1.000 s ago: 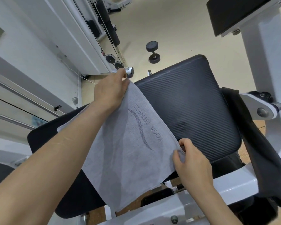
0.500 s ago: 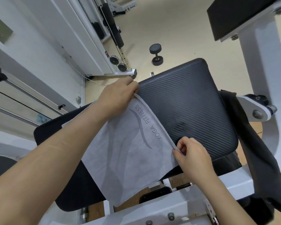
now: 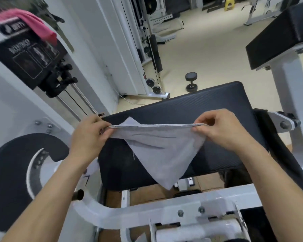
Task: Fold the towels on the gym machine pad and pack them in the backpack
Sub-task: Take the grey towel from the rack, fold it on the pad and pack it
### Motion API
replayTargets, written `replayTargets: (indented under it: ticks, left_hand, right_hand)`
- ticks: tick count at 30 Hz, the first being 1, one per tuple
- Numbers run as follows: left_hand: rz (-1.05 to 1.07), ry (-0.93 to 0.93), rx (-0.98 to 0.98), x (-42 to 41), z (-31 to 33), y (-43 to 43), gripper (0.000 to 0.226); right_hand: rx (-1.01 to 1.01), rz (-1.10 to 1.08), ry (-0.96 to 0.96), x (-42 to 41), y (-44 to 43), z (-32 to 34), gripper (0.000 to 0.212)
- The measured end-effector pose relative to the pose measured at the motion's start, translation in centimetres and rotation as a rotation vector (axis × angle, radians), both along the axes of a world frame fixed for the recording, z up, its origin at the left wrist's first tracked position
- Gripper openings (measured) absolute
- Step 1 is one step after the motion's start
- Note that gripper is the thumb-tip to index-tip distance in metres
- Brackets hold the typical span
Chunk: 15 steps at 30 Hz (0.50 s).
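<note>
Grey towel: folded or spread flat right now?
Folded. On the towel, doubled edges run along the top between the left hand and right hand, which pinch them; the rest hangs in a point over the pad.

Corners of the towel [image 3: 161, 147] hide inside the left hand [image 3: 89, 135] and right hand [image 3: 222, 130]. The pink cloth [image 3: 35, 25] is blurry.

Black ribbed pad [image 3: 217, 105], grey towel [image 3: 161, 151] held above

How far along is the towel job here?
Done: the grey cloth towel looks folded once, its top edge doubled. In hand: left hand and right hand pinch that edge's ends over the black ribbed machine pad. Left: further folds, then all packing.
</note>
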<state>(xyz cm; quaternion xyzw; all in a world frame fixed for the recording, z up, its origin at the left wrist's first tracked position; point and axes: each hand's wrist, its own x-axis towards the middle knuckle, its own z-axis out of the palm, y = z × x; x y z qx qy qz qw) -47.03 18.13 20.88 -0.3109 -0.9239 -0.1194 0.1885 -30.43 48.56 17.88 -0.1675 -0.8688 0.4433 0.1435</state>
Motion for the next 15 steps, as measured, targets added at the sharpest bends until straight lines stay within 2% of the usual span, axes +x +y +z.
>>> replayTargets:
  ticks: [4, 8, 12, 15]
  left_hand:
    - [-0.036, -0.109, 0.258, 4.5, 1.2, -6.1, 0.008]
    - [0.012, -0.269, 0.475, 8.3, 2.4, -10.2, 0.031]
    - [0.097, -0.342, 0.772, 9.9, 3.6, -12.4, 0.022]
    - [0.103, -0.438, 0.798, 9.9, 3.7, -12.9, 0.011]
  right_hand:
    - [-0.146, 0.14, 0.071, 2.9, -3.8, 4.3, 0.005]
    - [-0.229, 0.173, 0.191, 4.7, -6.9, 6.8, 0.004]
    - [-0.204, 0.118, 0.303, 5.5, -7.6, 8.1, 0.007]
    - [-0.206, 0.097, 0.295, 5.2, -7.3, 8.3, 0.012]
